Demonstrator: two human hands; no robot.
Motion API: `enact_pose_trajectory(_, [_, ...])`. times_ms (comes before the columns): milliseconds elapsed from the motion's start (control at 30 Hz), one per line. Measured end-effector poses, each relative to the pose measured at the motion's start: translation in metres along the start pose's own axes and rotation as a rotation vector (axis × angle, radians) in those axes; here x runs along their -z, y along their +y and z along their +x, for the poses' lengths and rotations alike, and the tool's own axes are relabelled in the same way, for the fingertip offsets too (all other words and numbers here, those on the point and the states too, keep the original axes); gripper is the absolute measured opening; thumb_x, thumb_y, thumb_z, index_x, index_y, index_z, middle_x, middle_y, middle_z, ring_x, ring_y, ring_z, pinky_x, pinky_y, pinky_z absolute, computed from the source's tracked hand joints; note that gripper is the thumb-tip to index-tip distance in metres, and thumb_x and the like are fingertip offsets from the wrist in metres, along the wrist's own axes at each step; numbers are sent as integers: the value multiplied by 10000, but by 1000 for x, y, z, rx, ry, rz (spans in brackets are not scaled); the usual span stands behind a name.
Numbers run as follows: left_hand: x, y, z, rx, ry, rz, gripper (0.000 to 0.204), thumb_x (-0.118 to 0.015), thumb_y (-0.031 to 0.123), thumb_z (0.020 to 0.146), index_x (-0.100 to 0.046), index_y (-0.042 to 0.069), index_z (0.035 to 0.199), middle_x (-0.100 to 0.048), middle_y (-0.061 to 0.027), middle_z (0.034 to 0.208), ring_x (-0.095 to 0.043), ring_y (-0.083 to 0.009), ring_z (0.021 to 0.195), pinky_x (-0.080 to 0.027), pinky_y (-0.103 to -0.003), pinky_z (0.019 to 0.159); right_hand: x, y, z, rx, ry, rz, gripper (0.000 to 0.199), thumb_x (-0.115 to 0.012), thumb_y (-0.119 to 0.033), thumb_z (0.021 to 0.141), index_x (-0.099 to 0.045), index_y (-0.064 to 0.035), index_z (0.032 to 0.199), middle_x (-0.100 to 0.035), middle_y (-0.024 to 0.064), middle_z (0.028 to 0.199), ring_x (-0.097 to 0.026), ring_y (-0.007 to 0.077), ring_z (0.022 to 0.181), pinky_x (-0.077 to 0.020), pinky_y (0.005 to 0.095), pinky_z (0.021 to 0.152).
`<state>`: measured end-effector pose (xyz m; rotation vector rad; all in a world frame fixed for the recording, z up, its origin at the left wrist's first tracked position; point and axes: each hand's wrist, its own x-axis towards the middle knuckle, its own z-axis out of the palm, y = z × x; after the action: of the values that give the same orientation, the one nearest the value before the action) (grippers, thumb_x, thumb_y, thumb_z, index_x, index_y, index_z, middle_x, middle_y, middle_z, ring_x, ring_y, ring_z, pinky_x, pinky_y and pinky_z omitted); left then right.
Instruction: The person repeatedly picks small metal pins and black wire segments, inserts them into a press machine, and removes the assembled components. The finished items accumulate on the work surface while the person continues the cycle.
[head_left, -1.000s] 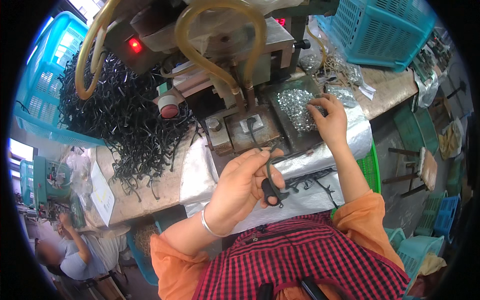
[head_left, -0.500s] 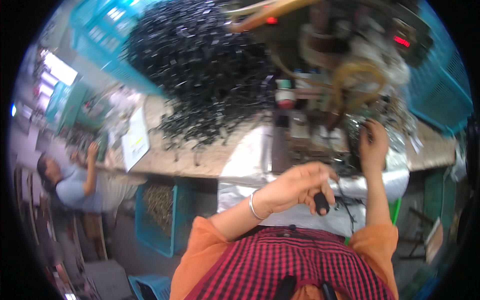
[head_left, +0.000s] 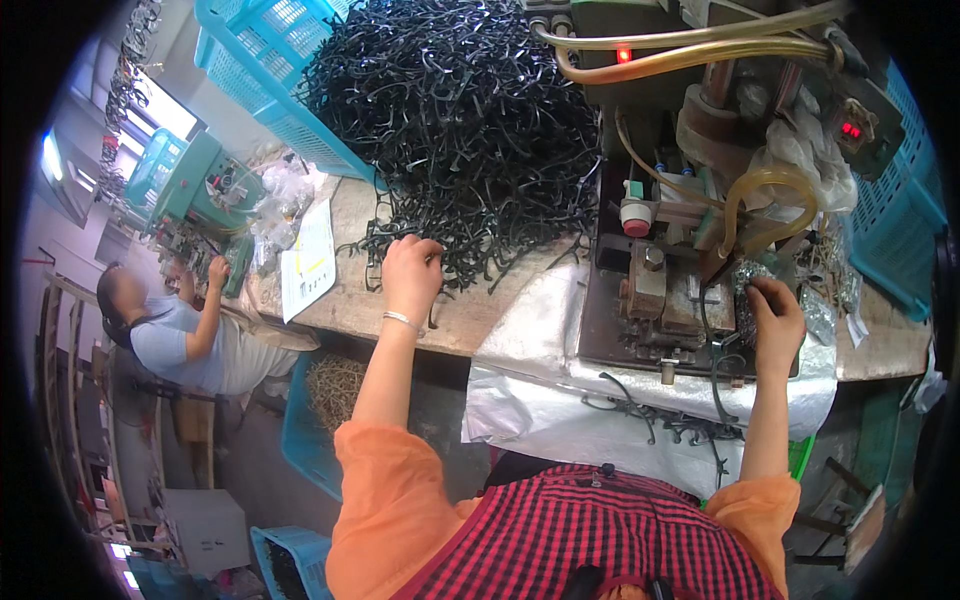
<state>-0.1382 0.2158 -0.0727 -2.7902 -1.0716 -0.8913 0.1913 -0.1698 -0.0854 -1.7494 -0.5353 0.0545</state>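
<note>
Black strips (head_left: 460,140): tangled heap on the surface (head_left: 455,325), left of the press fixture (head_left: 655,285). Main risk, I'd say: snagging. Pulling one could drag neighbours out or spill strips off the near edge. Another strip (head_left: 708,318) runs down from the fixture; a sleeve or wrist catching it could shift it.

Left hand (head_left: 410,272): at the heap's near edge, forearm reaching up and forward, wrist nearly straight. Grip curled in; can't tell if it has a strip.

Right hand (head_left: 778,325): beside the fixture, over small metal pieces (head_left: 744,290), forearm near vertical in view. Grip bent, thumb near forefinger; can't tell if it holds a piece. Likely slip: fumbling a tiny part, or fingers too near the press.
</note>
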Motion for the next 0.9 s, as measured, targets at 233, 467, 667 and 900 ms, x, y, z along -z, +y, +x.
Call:
enact_pose_trajectory(233, [-46, -12, 3, 79, -148, 156, 188, -766, 191, 752, -767, 66, 892, -643, -116, 961, -592, -340, 976, -499, -442, 847, 23, -52, -34, 28, -78, 52, 174, -721, -14, 833, -699, 14, 1004, -705, 69, 961, -659, 148, 910, -511, 283, 840])
enact_pose_trajectory(467, [-48, -18, 1, 36, -141, 44, 157, -753, 176, 785, -725, 32, 839, -666, -130, 914, -609, -348, 936, -491, -426, 844, -40, -92, -14, 125, -107, 334, 334, -707, -1, 802, -558, 13, 1101, -676, 75, 917, -646, 145, 891, -492, 283, 840])
enact_pose_trajectory(667, [-9, 65, 11, 123, 388, -579, 120, -636, 117, 951, -573, 35, 1011, -631, -96, 909, -604, -246, 824, -504, -351, 756, -46, -98, -20, 121, -161, 415, 375, -693, 10, 815, -531, 11, 1153, -669, 76, 964, -631, 132, 919, -480, 279, 865])
enact_pose_trajectory(900, [71, 239, 32, -291, 297, -1409, 231, -656, -29, 916, -479, 11, 1060, -610, -164, 1005, -618, -210, 905, -528, -333, 852, -57, -101, -30, 32, -133, 625, 450, -693, 37, 820, -485, 14, 1218, -655, 54, 952, -614, 110, 920, -471, 252, 863])
